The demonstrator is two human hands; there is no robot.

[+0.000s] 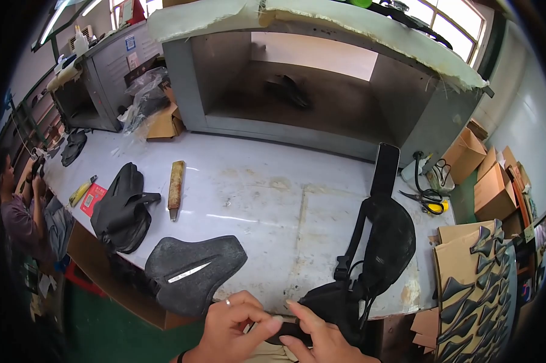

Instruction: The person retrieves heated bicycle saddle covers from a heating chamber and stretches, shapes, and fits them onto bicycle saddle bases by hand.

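Note:
At the near edge of the table, my left hand (pixel 236 333) and my right hand (pixel 322 339) are close together, fingers bent in a pinch. Between them is a small dark piece (pixel 292 332), partly hidden by the fingers; its kind is unclear. A flat dark-grey saddle-shaped cover (pixel 194 266) with a thin pale strip on it lies just beyond my left hand. Beyond my right hand is a black strapped bag (pixel 387 242) with a buckle, its lower end close to my fingers.
Farther left are a black folded cover (pixel 124 209), a worn-handled tool (pixel 176 187) and a red card (pixel 92 199). A grey metal cabinet (pixel 321 136) stands behind. Phone (pixel 385 169), scissors (pixel 427 196) and a cardboard sheet of saddle-shaped pieces (pixel 467 290) are right. A co-worker (pixel 28 218) sits left.

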